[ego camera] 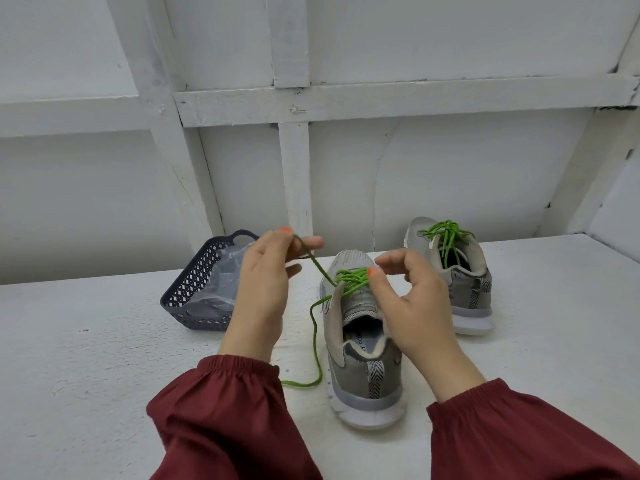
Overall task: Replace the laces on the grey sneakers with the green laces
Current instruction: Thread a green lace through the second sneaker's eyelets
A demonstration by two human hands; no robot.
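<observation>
A grey sneaker stands in front of me, heel toward me, with a green lace crossed through its eyelets. My left hand pinches one end of that lace and holds it taut up and to the left. My right hand pinches the lace at the eyelets on the shoe's right side. A loose length of the lace hangs down the shoe's left side and curls on the table. A second grey sneaker, laced in green, stands behind to the right.
A dark plastic basket holding a clear plastic bag sits on the white table to the left of the shoes. A white panelled wall rises behind the table's far edge.
</observation>
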